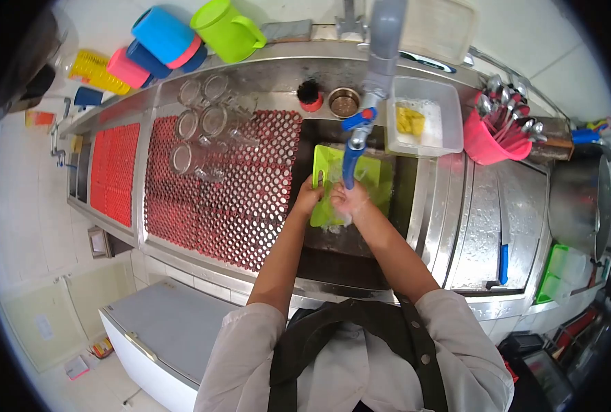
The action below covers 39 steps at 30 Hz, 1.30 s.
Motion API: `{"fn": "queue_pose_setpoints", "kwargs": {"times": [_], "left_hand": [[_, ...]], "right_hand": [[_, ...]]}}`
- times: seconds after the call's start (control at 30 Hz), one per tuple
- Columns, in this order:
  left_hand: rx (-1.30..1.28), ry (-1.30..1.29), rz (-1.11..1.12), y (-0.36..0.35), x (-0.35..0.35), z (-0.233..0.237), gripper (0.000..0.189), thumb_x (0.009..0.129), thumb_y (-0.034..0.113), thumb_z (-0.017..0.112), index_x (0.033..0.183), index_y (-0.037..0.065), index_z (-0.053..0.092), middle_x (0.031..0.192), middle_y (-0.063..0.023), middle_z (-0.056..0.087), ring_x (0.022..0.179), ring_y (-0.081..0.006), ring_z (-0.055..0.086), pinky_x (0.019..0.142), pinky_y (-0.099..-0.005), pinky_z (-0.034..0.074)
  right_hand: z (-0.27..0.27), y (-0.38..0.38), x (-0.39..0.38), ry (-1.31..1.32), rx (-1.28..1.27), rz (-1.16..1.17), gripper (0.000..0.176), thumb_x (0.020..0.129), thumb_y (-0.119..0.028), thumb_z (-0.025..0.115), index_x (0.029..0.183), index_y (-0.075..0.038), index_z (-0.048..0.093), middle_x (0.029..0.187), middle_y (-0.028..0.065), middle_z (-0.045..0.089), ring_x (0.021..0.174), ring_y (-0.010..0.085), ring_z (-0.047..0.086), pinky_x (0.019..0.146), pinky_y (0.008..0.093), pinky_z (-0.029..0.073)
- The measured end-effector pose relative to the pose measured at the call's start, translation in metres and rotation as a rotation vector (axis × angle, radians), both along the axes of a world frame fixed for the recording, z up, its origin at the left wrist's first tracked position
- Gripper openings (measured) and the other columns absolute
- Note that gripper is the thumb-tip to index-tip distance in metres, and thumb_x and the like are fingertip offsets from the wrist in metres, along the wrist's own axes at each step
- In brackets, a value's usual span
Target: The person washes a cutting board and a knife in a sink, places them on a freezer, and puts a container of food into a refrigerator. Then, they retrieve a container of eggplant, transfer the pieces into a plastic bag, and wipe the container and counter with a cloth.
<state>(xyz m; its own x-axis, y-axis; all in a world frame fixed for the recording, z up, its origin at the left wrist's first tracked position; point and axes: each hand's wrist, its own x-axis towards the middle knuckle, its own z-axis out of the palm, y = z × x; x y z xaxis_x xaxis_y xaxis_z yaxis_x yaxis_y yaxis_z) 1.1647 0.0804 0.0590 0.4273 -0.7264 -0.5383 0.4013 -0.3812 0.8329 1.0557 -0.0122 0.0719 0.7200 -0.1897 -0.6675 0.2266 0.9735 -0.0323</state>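
Observation:
A bright green cutting board [328, 158] is tilted up inside the dark sink basin [346, 264]. At its left edge, beside the handle slot, my left hand [308, 197] is closed on it. My right hand [350, 200] lies against the face of the board with its fingers spread, directly under the tap's blue spout [352, 161]. Water splashes over this hand and the board. Spray partly blurs the right fingertips.
Left of the basin, several glass jars [215, 120] stand on a red perforated mat [230, 199]. To the right are a plastic tub [446, 141] with a yellow sponge [409, 121], a pink cutlery holder [487, 145] and a blue-handled knife [503, 261] on the steel drainboard [473, 233].

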Motion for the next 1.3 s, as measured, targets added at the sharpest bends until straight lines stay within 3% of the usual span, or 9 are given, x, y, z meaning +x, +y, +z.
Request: {"fn": "queue_pose_setpoints", "kwargs": {"times": [0.47, 0.57, 0.77, 0.83, 1.0, 1.07, 1.1, 1.2, 1.3], "left_hand": [[-0.138, -0.321, 0.021, -0.010, -0.018, -0.020, 0.040, 0.069, -0.007, 0.047, 0.108, 0.001, 0.047, 0.090, -0.0071, 0.059, 0.084, -0.0151, 0.055, 0.075, -0.0273, 0.044], [-0.114, -0.368, 0.039, -0.010, -0.020, 0.000, 0.039, 0.066, -0.007, 0.049, 0.105, 0.000, 0.048, 0.092, -0.0112, 0.061, 0.088, -0.0189, 0.058, 0.079, -0.0291, 0.044], [-0.112, -0.455, 0.025, -0.011, -0.018, -0.011, 0.039, 0.067, -0.005, 0.052, 0.106, 0.000, 0.047, 0.091, -0.0146, 0.061, 0.090, -0.0259, 0.059, 0.079, -0.0323, 0.044], [-0.027, -0.504, 0.023, -0.012, -0.025, 0.009, 0.036, 0.068, -0.003, 0.053, 0.102, 0.001, 0.047, 0.091, -0.0151, 0.059, 0.089, -0.0255, 0.059, 0.078, -0.0334, 0.044], [0.065, -0.540, -0.008, -0.027, -0.049, 0.046, 0.028, 0.068, 0.002, 0.058, 0.094, 0.000, 0.048, 0.093, -0.0241, 0.057, 0.091, -0.0368, 0.056, 0.072, -0.0408, 0.045], [-0.009, -0.614, -0.069, -0.035, -0.054, 0.052, 0.031, 0.068, 0.004, 0.060, 0.097, -0.001, 0.048, 0.091, -0.0225, 0.058, 0.088, -0.0344, 0.058, 0.071, -0.0395, 0.046], [-0.257, -0.435, 0.007, -0.043, -0.062, -0.008, 0.037, 0.070, 0.008, 0.063, 0.102, -0.003, 0.049, 0.089, -0.0186, 0.060, 0.084, -0.0295, 0.060, 0.071, -0.0362, 0.047], [-0.540, -0.177, 0.115, -0.044, -0.060, 0.027, 0.019, 0.069, 0.005, 0.058, 0.086, -0.001, 0.052, 0.082, -0.0232, 0.059, 0.082, -0.0377, 0.059, 0.069, -0.0389, 0.046], [-0.176, -0.574, 0.049, -0.036, -0.054, 0.025, 0.018, 0.071, 0.002, 0.053, 0.088, 0.000, 0.054, 0.079, -0.0227, 0.059, 0.082, -0.0379, 0.058, 0.068, -0.0380, 0.046]], "right_hand": [[0.000, -0.010, 0.020, 0.241, -0.301, 0.106, 0.014, 0.086, -0.018, 0.045, 0.075, -0.010, 0.045, 0.054, -0.0009, 0.037, 0.041, 0.0100, 0.033, 0.037, 0.0216, 0.027], [-0.001, -0.020, 0.048, 0.561, -0.440, 0.079, 0.018, 0.087, -0.021, 0.048, 0.074, -0.009, 0.045, 0.057, -0.0008, 0.039, 0.043, 0.0088, 0.031, 0.036, 0.0237, 0.026], [-0.013, -0.021, 0.014, 0.154, -0.189, 0.103, 0.012, 0.083, -0.017, 0.050, 0.079, -0.005, 0.051, 0.068, 0.0049, 0.051, 0.061, 0.0160, 0.047, 0.058, 0.0300, 0.041], [0.013, -0.026, -0.019, 0.101, -0.283, 0.219, 0.015, 0.081, -0.015, 0.051, 0.090, -0.002, 0.054, 0.081, 0.0079, 0.056, 0.077, 0.0200, 0.053, 0.073, 0.0335, 0.043], [0.138, -0.024, -0.040, 0.133, -1.308, 0.379, 0.033, 0.075, 0.006, 0.051, 0.107, -0.003, 0.051, 0.105, 0.0076, 0.053, 0.102, 0.0166, 0.050, 0.086, 0.0344, 0.041], [0.156, -0.019, -0.033, 0.119, -1.344, 0.512, 0.034, 0.074, 0.008, 0.052, 0.106, -0.003, 0.052, 0.101, 0.0057, 0.055, 0.098, 0.0137, 0.052, 0.086, 0.0300, 0.041], [0.156, -0.019, -0.030, 0.117, -1.353, 0.561, 0.032, 0.075, 0.007, 0.052, 0.105, -0.003, 0.052, 0.100, 0.0057, 0.055, 0.096, 0.0132, 0.053, 0.086, 0.0288, 0.041], [0.157, -0.015, -0.022, 0.132, -1.444, 0.570, 0.025, 0.076, 0.005, 0.054, 0.100, 0.000, 0.054, 0.091, 0.0071, 0.059, 0.086, 0.0118, 0.057, 0.079, 0.0267, 0.045], [0.155, -0.023, -0.012, 0.239, -1.575, 0.557, 0.020, 0.075, 0.005, 0.055, 0.094, 0.001, 0.054, 0.084, 0.0080, 0.059, 0.080, 0.0125, 0.057, 0.072, 0.0272, 0.046]]}}
